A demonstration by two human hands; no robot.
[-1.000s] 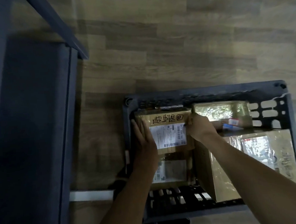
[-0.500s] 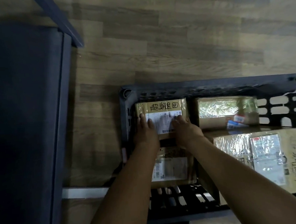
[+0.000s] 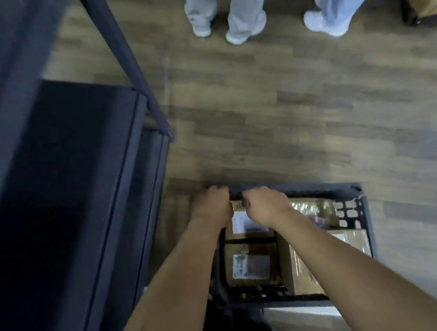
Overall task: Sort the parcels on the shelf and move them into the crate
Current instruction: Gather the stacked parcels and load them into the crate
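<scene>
2 bystanders (image 3: 242,6) stand on wood-plank floor (image 3: 287,124) beyond the dark crate (image 3: 322,189).

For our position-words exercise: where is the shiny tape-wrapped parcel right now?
In the head view, the shiny tape-wrapped parcel lies in the far right corner of the crate, just right of the right hand and beyond the large brown box.

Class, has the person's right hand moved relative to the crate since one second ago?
Yes. Against the crate, the right hand has shifted from the right side of the labelled parcel toward the crate's far rim.
</scene>
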